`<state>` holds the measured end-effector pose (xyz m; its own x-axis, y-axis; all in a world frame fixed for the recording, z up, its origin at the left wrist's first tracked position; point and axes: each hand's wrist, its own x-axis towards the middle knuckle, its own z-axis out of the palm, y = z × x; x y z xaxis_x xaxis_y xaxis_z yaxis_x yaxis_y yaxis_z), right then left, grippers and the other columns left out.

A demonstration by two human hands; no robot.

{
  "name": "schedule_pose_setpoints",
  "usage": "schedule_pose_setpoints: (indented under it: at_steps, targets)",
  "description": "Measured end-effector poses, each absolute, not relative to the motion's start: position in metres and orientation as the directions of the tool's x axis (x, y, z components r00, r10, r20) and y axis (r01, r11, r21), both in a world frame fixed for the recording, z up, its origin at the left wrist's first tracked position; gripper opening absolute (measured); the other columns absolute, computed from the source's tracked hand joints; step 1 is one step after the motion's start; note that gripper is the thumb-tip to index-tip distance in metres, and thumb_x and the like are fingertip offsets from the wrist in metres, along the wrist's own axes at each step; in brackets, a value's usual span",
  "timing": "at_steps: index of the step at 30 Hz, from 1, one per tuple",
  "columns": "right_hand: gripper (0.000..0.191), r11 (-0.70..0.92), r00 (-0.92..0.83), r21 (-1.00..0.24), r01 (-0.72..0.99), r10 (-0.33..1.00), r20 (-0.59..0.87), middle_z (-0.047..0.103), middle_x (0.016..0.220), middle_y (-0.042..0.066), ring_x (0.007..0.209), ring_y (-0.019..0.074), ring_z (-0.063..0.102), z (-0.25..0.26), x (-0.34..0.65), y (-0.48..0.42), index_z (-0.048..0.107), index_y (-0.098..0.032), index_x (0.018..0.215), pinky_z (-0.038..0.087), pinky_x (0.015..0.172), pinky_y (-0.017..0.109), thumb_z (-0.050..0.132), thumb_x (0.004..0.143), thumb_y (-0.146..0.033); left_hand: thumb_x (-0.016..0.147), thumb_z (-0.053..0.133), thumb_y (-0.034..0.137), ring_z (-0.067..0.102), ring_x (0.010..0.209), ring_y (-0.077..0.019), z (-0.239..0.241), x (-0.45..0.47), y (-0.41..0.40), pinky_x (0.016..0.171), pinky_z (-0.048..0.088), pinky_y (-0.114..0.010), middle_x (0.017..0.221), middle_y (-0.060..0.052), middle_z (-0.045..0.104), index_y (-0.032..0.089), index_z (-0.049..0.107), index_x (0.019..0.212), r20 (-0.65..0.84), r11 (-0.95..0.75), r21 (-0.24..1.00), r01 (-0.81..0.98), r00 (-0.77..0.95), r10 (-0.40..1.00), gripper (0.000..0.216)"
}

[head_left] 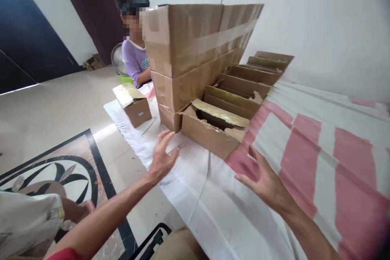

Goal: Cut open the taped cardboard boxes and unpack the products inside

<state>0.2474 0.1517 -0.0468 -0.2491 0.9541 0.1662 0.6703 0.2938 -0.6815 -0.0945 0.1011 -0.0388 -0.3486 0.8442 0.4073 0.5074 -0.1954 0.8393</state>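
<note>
Two bare hands reach forward over a white sheet (pixel 213 211) spread on the floor. The left hand (pixel 161 158) hovers with fingers spread, its grip wide and holding nothing, just short of the nearest open cardboard box (pixel 207 134). The right hand (pixel 265 183) is likewise splayed — palm turned inward, grip wide and empty — just beside the box's near corner, over a pink-and-white striped cloth (pixel 319 150).

That box lies open at the front of a row of similar open boxes (pixel 243 81) running back toward the wall, with a gold-coloured sheet (pixel 219 113) showing inside it. A stack of closed taped cartons (pixel 189 48) stands against the row's left side. Farther left sits a small separate box (pixel 134 105) — behind it, a person in a purple shirt (pixel 135 59) sits on the floor.
</note>
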Motion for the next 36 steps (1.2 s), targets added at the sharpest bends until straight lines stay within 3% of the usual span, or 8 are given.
schedule_pose_setpoints:
  at_steps: [4,9,12,16,20,27,31,36]
  targets:
    - [0.075,0.259,-0.157,-0.609,0.75,0.964,0.216,0.058,0.152,0.012,0.117,0.0397,0.071,-0.066,0.277,0.099,0.053,-0.033,0.149,0.064,0.087,0.054,0.063,0.085,-0.07,0.078,0.067,0.028,0.04,0.143,-0.0376,0.016,-0.204,0.111,0.123,0.028,-0.058,0.14,-0.016,0.052,0.018,0.065,0.126,0.594,-0.006,0.656,0.755,-0.512,0.62,0.05]
    - [0.045,0.243,-0.049,-0.618,0.748,0.948,0.313,0.07,0.134,0.011,0.087,0.0308,0.078,-0.073,0.291,0.057,0.071,-0.033,0.121,0.068,0.066,0.044,0.063,0.088,-0.062,0.075,0.071,0.026,0.052,0.127,-0.0417,0.052,-0.278,0.166,0.111,0.04,-0.06,0.121,-0.018,0.063,0.018,0.072,0.1,0.444,0.268,0.589,0.762,-0.583,0.681,0.026]
    - [0.037,0.262,-0.057,-0.6,0.755,0.939,0.339,0.072,0.131,0.011,0.093,0.0299,0.078,-0.074,0.289,0.04,0.075,-0.03,0.112,0.069,0.067,0.041,0.064,0.089,-0.057,0.083,0.063,0.028,0.058,0.12,-0.038,0.054,-0.286,0.172,0.106,0.045,-0.054,0.106,-0.015,0.067,0.016,0.073,0.091,0.402,0.317,0.453,0.833,-0.509,0.761,0.017]
    - [0.034,0.305,-0.099,-0.58,0.755,0.928,0.359,0.073,0.13,0.012,0.109,0.0306,0.075,-0.077,0.286,0.025,0.076,-0.026,0.109,0.069,0.079,0.042,0.06,0.093,-0.051,0.095,0.047,0.03,0.06,0.12,-0.0349,0.055,-0.294,0.159,0.105,0.044,-0.051,0.098,-0.008,0.064,0.006,0.071,0.098,0.413,0.31,0.296,0.903,-0.414,0.811,0.034]
    - [0.034,0.348,-0.131,-0.559,0.753,0.911,0.39,0.073,0.13,0.011,0.112,0.0292,0.074,-0.08,0.284,0.018,0.076,-0.025,0.111,0.069,0.078,0.039,0.059,0.096,-0.05,0.096,0.042,0.028,0.065,0.109,-0.0317,0.062,-0.289,0.143,0.091,0.05,-0.041,0.1,-0.012,0.068,0.009,0.068,0.092,0.389,0.366,0.061,0.929,-0.359,0.848,0.032]
    - [0.03,0.438,-0.213,-0.505,0.744,0.872,0.442,0.071,0.132,0.009,0.114,0.0298,0.073,-0.074,0.274,-0.006,0.073,-0.028,0.119,0.067,0.088,0.045,0.056,0.1,-0.043,0.096,0.045,0.03,0.067,0.085,-0.0281,0.068,-0.209,0.08,0.063,0.046,-0.035,0.085,-0.013,0.072,0.018,0.067,0.076,0.46,0.092,-0.122,0.988,-0.026,0.888,0.033]
    - [0.033,0.482,-0.284,-0.535,0.694,0.866,0.411,0.066,0.141,0.009,0.124,0.0299,0.069,-0.061,0.258,-0.031,0.067,-0.03,0.13,0.062,0.1,0.046,0.06,0.098,-0.036,0.093,0.055,0.019,0.067,0.089,-0.0244,0.067,-0.131,0.032,0.072,0.052,-0.036,0.098,-0.011,0.077,0.018,0.065,0.067,0.649,-0.235,-0.087,0.968,0.234,0.724,0.027]
    - [0.096,0.467,-0.363,-0.649,0.6,0.882,0.3,0.036,0.167,0.014,0.148,0.0397,0.044,-0.047,0.242,-0.059,0.016,-0.034,0.167,0.05,0.112,0.063,0.073,0.089,-0.043,0.087,0.063,0.013,0.065,0.097,-0.0262,0.058,-0.013,-0.014,0.084,0.051,-0.044,0.108,-0.011,0.076,0.016,0.065,0.073,0.771,-0.46,0.108,0.881,0.218,0.598,0.015]
